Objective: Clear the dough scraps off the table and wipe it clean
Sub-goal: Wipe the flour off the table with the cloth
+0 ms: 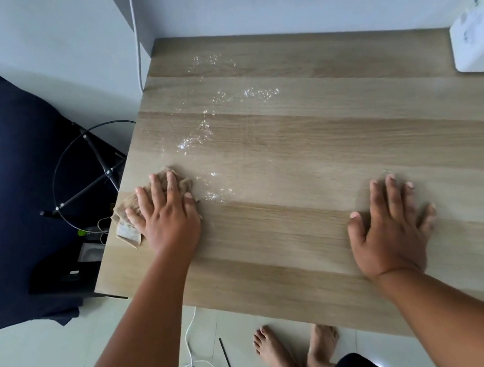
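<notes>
Here the left hand (166,216) presses a brown cloth (129,210) flat-fingered on the table (307,150); right hand (391,225) rests splayed, empty.

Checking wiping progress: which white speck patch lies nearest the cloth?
The patch just right of the cloth under the left hand; the other patches lie farther up the table.

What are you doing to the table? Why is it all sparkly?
A person is wiping the wooden table. The left hand presses a brown cloth flat near the table's left edge. The right hand rests open on the bare wood, holding nothing. The sparkly bits are white specks and wet smears running up the table beyond the cloth, so that part is not yet clean. A white box sits at the far right corner.
</notes>
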